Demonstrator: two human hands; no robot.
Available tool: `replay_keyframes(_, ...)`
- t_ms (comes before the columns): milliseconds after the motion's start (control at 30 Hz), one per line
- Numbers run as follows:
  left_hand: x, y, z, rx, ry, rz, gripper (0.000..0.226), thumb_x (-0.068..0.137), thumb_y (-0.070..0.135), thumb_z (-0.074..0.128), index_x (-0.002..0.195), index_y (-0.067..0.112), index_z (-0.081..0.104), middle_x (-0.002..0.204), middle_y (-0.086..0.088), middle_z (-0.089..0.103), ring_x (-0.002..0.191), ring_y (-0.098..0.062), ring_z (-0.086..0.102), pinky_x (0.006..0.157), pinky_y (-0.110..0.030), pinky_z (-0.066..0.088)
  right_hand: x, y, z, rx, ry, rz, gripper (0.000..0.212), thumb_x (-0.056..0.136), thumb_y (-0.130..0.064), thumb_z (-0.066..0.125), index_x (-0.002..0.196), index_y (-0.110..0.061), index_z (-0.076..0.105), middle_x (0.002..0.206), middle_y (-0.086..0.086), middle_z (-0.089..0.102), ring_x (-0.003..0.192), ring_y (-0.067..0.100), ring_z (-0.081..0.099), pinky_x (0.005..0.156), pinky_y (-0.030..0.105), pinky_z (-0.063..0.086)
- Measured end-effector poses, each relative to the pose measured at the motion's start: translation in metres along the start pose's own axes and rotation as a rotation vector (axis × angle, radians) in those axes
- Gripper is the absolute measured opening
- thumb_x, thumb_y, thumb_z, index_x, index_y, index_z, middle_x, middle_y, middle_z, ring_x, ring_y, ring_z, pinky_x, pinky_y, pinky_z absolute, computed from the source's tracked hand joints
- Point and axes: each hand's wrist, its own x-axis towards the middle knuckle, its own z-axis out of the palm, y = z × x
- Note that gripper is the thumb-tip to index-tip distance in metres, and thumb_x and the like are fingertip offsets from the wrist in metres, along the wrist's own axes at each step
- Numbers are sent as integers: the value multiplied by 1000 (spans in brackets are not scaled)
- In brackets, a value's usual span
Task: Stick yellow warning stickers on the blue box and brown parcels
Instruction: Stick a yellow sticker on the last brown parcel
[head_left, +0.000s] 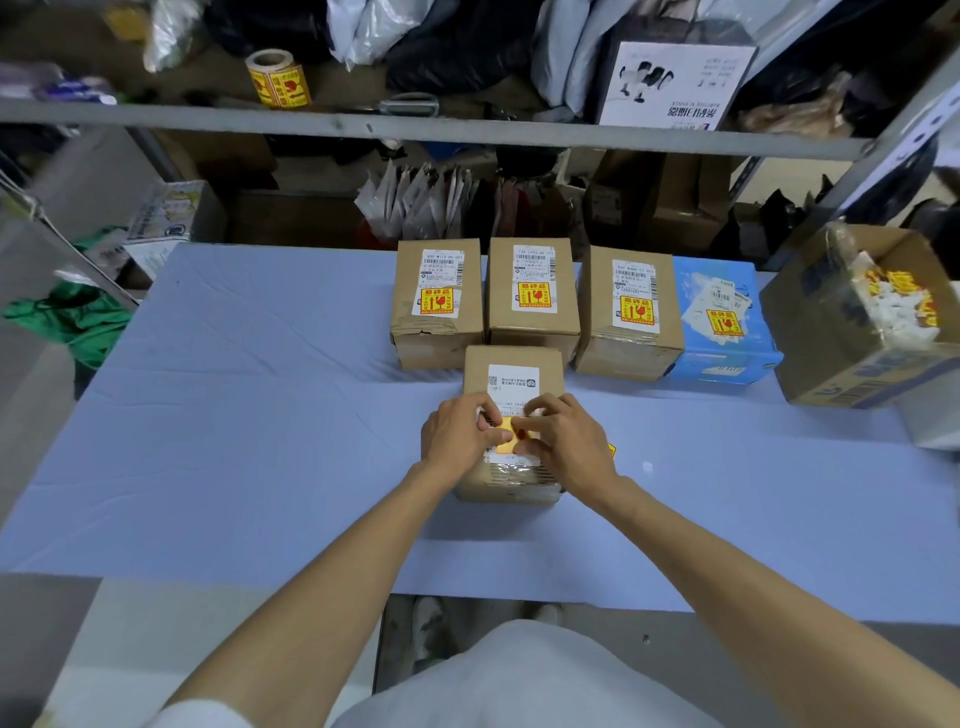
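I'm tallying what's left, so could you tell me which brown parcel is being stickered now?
The front parcel, standing alone nearest the person: both hands hold a yellow sticker on it. The three behind already carry theirs.

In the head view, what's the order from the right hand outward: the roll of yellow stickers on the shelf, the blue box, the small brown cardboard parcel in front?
1. Small brown cardboard parcel: under the right hand, which pinches a yellow sticker on it.
2. Blue box: right end of back row.
3. Roll of yellow stickers: upper shelf, far left.
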Motion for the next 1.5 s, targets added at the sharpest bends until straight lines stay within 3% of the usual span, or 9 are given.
replay_keyframes(333, 2, -3, -9, 36, -131, 40, 42, 52, 42, 87, 82, 30, 59, 71, 11, 55, 66, -9, 52, 55, -26, 32, -5, 7, 6, 91, 40, 157, 47, 79, -52, 69, 122, -34, 65, 132, -8, 48, 118, 19, 39, 81, 28, 40)
replay_keyframes(567, 5, -4, -7, -55, -122, -6, 21, 67, 27, 82, 76, 25, 63, 66, 11, 58, 69, -11, 56, 58, -25, 37, 8, 6, 0, 157, 71, 286, 19, 86, -24, 69, 103, -26, 75, 122, -9, 59, 111, 17, 44, 71, 32, 44)
replay_keyframes(700, 10, 2, -10, -175, -63, -90, 8, 81, 23, 65, 87, 19, 62, 73, 7, 57, 71, -10, 53, 62, -26, 40, 20, -6, -8, 279, 139, 360, 23, 81, -10, 64, 100, -18, 73, 107, -3, 68, 102, 17, 59, 79, 34, 51)
replay_keyframes(800, 17, 17, -21, -531, -218, -209, 15, 95, 13, 40, 107, 11, 49, 78, -1, 46, 68, -11, 43, 60, -26, 36, 31, -22, -20, 461, 157, 320, 29, 80, -8, 67, 107, -15, 69, 95, -1, 69, 84, 12, 63, 78, 33, 55)
replay_keyframes(900, 24, 32, -34, -637, -276, -186, 34, 94, -2, 32, 124, 1, 46, 100, -9, 47, 95, -19, 48, 83, -29, 43, 40, -31, -34, 543, 195, 234, 30, 78, -6, 69, 107, -14, 69, 90, -2, 68, 77, 9, 63, 72, 27, 55)
replay_keyframes(1000, 30, 46, -44, -683, -350, -58, 37, 91, -10, 32, 123, -1, 50, 120, -13, 57, 113, -19, 55, 98, -27, 46, 47, -37, -47, 574, 233, 145, 27, 78, -7, 72, 104, -14, 71, 90, -2, 70, 74, 6, 64, 67, 19, 54)
replay_keyframes(1100, 32, 62, -52, -737, -440, 86, 36, 95, -10, 33, 105, 11, 61, 99, 1, 68, 96, -2, 66, 83, -16, 52, 52, -36, -60, 526, 266, 73, 25, 81, -7, 72, 106, -11, 73, 89, -2, 68, 73, 4, 60, 66, 8, 48)
replay_keyframes(1267, 39, 68, -52, -717, -377, 129, 28, 101, 0, 34, 109, 3, 60, 100, -6, 67, 96, -12, 66, 81, -20, 55, 50, -28, -77, 407, 242, -58, 28, 82, -3, 69, 110, -9, 72, 91, 7, 71, 78, 16, 65, 72, 25, 54)
replay_keyframes(1500, 40, 63, -49, -804, -271, 39, 14, 95, 16, 55, 86, 7, 60, 72, -5, 74, 68, -17, 73, 57, -21, 57, 53, -18, -90, 420, 233, -56, 8, 84, -5, 69, 89, -6, 75, 79, 4, 72, 72, 14, 66, 66, 24, 54)
